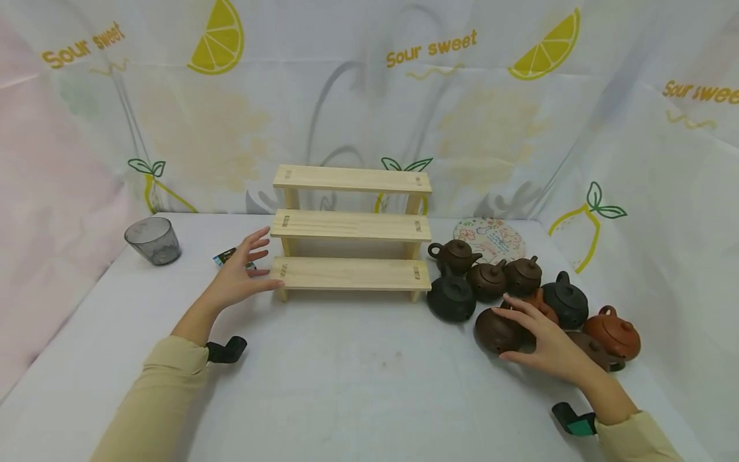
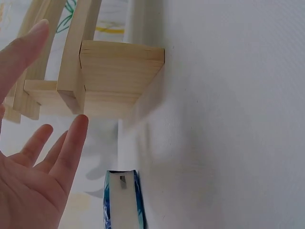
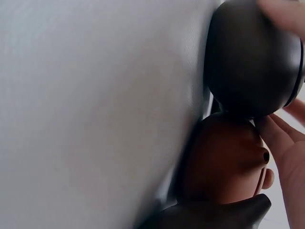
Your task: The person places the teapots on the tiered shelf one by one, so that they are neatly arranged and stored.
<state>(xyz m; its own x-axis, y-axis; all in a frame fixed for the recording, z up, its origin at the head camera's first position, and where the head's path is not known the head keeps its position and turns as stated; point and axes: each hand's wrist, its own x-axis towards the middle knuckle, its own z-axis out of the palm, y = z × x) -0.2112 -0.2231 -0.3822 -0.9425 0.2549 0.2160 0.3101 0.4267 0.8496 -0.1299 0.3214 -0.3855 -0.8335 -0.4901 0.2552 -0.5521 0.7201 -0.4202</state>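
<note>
My left hand (image 1: pixel 237 276) is at the left end of a pale wooden three-step stand (image 1: pixel 352 274), fingers spread and thumb close to the lowest step. In the left wrist view the stand's end (image 2: pixel 119 67) shows beyond the fingertips. On the right, my right hand (image 1: pixel 548 343) holds a dark brown teapot (image 1: pixel 493 332) between thumb and fingers. The right wrist view shows this teapot (image 3: pixel 252 62) up close, with a reddish-brown teapot (image 3: pixel 219 162) right beside it. Part of the held teapot is hidden by the hand.
Several dark and reddish teapots crowd the table's right side, including a black one (image 1: pixel 451 298) by the stand and an orange-brown one (image 1: pixel 614 333). A patterned round mat (image 1: pixel 491 237) lies behind them. At far left is a tilted grey glass (image 1: pixel 154 240); a small packet (image 1: pixel 224 257) lies behind my left hand.
</note>
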